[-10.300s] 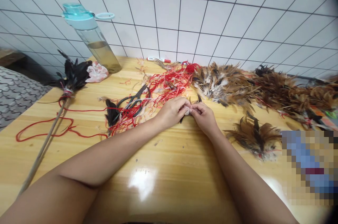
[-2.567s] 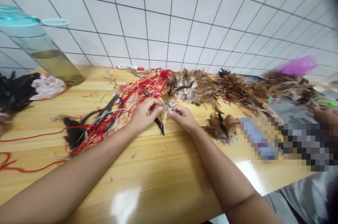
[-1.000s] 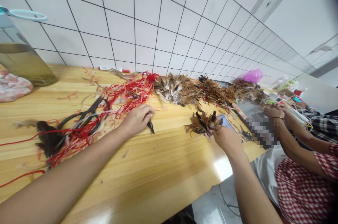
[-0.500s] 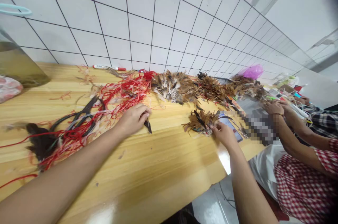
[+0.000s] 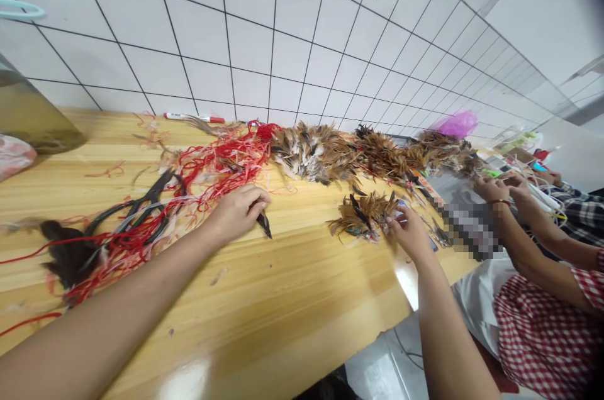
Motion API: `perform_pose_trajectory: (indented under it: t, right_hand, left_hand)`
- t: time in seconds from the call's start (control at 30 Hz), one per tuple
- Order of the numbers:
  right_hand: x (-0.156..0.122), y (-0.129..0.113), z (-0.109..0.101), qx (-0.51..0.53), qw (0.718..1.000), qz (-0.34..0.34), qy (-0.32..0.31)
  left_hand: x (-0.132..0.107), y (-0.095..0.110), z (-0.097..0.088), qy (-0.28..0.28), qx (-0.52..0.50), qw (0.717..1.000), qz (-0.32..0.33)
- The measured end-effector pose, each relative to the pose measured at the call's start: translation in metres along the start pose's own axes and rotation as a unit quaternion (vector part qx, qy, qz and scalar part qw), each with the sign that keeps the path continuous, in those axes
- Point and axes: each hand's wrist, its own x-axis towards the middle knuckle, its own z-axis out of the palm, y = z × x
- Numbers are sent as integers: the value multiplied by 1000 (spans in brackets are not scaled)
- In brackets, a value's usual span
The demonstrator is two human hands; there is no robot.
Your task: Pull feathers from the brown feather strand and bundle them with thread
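My left hand (image 5: pixel 240 208) rests over the table with its fingers closed in a pinch. From it a small dark feather (image 5: pixel 265 224) points down toward the wood. My right hand (image 5: pixel 406 229) is at the right edge of a loose pile of brown feathers (image 5: pixel 361 214), thumb and forefinger drawn together. What lies between these fingertips is too small to make out. Left of my left hand, a tangle of red string (image 5: pixel 221 167) spreads over the table, with black-handled scissors (image 5: pixel 146 202) lying among the strands. A dark feather tuft (image 5: pixel 68 249) sits at the string's near end.
Along the tiled wall lie bunches of brown feathers (image 5: pixel 321 151) and a red-and-white marker (image 5: pixel 193 117). A phone (image 5: pixel 431 244) is partly hidden behind my right hand. A co-worker's hands (image 5: pixel 493 189) work at the right, near a purple bag (image 5: pixel 457 124). A container (image 5: pixel 38 117) stands at far left.
My right hand has shifted slightly right, from on the small feather pile to its right edge. The left hand still holds the dark feather in place. The view has turned a little.
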Motion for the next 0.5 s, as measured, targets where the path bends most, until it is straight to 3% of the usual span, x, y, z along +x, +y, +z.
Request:
perform_pose_trajectory:
  t: [0.33, 0.5]
  right_hand:
    - [-9, 0, 6, 22, 999, -2, -39]
    - [-7, 0, 0, 55, 993, -24, -102]
  left_hand:
    - [0, -2, 1, -11, 0, 1000, -2]
    - [-1, -1, 1, -7, 2, 1000, -3]
